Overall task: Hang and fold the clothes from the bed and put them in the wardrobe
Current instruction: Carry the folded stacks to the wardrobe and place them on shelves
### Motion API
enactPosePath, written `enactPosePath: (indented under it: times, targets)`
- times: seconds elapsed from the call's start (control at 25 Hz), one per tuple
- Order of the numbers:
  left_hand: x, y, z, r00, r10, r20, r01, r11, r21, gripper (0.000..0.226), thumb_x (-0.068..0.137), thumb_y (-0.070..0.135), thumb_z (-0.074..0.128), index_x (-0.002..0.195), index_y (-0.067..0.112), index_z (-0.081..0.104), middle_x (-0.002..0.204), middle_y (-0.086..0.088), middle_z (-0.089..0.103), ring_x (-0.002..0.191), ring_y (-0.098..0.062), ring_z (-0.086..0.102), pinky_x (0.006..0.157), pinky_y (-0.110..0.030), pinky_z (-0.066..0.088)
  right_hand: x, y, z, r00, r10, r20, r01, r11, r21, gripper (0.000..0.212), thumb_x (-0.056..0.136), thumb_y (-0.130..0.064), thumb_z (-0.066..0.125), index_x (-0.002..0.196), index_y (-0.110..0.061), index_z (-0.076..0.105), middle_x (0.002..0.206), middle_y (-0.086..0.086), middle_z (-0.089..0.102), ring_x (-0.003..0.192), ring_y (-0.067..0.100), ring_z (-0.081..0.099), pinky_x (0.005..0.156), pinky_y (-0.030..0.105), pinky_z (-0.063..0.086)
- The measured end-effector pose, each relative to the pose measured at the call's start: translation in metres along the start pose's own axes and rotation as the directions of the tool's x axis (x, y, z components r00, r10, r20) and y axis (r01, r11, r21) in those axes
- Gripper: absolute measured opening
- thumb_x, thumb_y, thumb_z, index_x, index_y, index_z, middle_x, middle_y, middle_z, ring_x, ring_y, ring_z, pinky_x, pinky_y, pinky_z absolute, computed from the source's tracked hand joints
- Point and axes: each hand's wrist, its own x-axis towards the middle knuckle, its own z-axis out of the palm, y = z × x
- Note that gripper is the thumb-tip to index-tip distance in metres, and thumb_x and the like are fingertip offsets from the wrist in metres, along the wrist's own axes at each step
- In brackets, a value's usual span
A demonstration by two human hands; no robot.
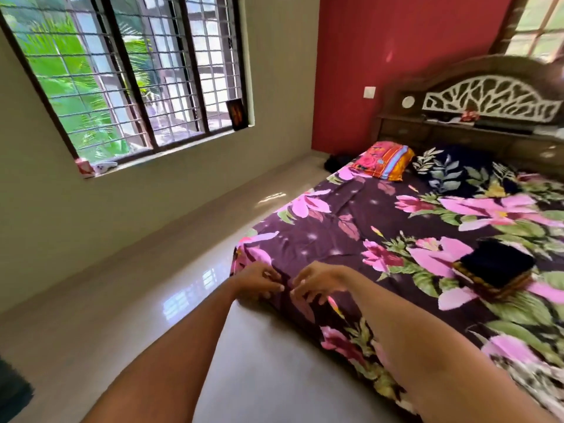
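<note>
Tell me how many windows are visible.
2. One large barred window in the left wall; one smaller window above the headboard, cut off at top right. Others may be out of view.

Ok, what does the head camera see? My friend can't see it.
The left hand and right hand reach to the near corner of a purple flowered bed. A dark folded cloth lies on it; pillows sit by the headboard.
</note>
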Motion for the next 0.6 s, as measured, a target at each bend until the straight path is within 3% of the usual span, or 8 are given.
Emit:
enactPosePath:
  times: [0.08, 0.12, 0.2, 0.36, 0.48, 0.6]
  targets:
    - [0.054, 0.016, -0.002, 0.995, 0.059, 0.076, -0.06, 0.998, 0.011, 0.036, 0.078, 0.023, 0.076, 0.108, 0.009, 0.063, 0.088, -0.002, 0.066, 0.071, -0.013, 0.064, 0.074, -0.033, 0.057, 0.014, 0.024, -0.033, 0.996, 0.084, -0.044, -0.082, 0.995, 0.053, 0.037, 0.085, -0.024, 0.071, 0.119, -0.013, 0.06, 0.098, 0.002, 0.065, 0.082, 0.018, 0.064, 0.074, 0.036, 0.057]
    - [0.082, 0.024, -0.001, 0.989, 0.095, 0.116, -0.099, 0.994, 0.034, 0.037, 0.078, 0.024, 0.076, 0.109, 0.01, 0.063, 0.092, -0.002, 0.066, 0.077, -0.014, 0.064, 0.076, -0.032, 0.055, 0.022, 0.036, -0.048, 0.99, 0.123, -0.075, -0.117, 0.99, 0.08, 0.039, 0.085, -0.024, 0.071, 0.12, -0.012, 0.059, 0.099, 0.003, 0.065, 0.083, 0.02, 0.063, 0.077, 0.039, 0.055]
    - [0.133, 0.045, 0.001, 0.973, 0.153, 0.174, -0.163, 0.985, 0.049, 0.036, 0.079, 0.022, 0.074, 0.11, 0.009, 0.063, 0.09, -0.001, 0.064, 0.078, -0.013, 0.062, 0.072, -0.022, 0.052, 0.032, 0.058, -0.077, 0.969, 0.187, -0.159, -0.159, 0.972, 0.172, 0.044, 0.084, -0.025, 0.071, 0.122, -0.01, 0.056, 0.104, 0.006, 0.063, 0.085, 0.021, 0.062, 0.075, 0.037, 0.054]
    - [0.224, 0.101, 0.024, 0.913, 0.206, 0.352, -0.254, 0.962, 0.096, 0.033, 0.08, 0.024, 0.073, 0.108, 0.011, 0.062, 0.072, 0.002, 0.062, 0.059, -0.01, 0.059, 0.054, -0.022, 0.046, 0.032, 0.096, -0.131, 0.909, 0.317, -0.271, -0.217, 0.915, 0.34, 0.045, 0.085, -0.027, 0.07, 0.124, -0.011, 0.054, 0.111, 0.008, 0.063, 0.083, 0.019, 0.062, 0.073, 0.034, 0.053]
    - [0.279, 0.148, 0.07, 0.819, 0.261, 0.51, -0.378, 0.915, 0.139, 0.032, 0.081, 0.024, 0.073, 0.108, 0.013, 0.061, 0.07, 0.003, 0.062, 0.058, -0.01, 0.058, 0.049, -0.019, 0.043, 0.015, 0.14, -0.149, 0.824, 0.419, -0.381, -0.203, 0.846, 0.493, 0.041, 0.086, -0.027, 0.069, 0.121, -0.01, 0.057, 0.102, 0.005, 0.064, 0.078, 0.016, 0.061, 0.071, 0.034, 0.054]
    - [0.295, 0.184, 0.134, 0.69, 0.278, 0.668, -0.49, 0.859, 0.148, 0.032, 0.082, 0.023, 0.071, 0.11, 0.012, 0.06, 0.068, 0.005, 0.062, 0.057, -0.006, 0.058, 0.048, -0.017, 0.044, -0.02, 0.19, -0.138, 0.731, 0.58, -0.361, -0.246, 0.717, 0.653, 0.043, 0.084, -0.026, 0.072, 0.121, -0.008, 0.057, 0.1, 0.004, 0.063, 0.077, 0.017, 0.061, 0.077, 0.039, 0.053]
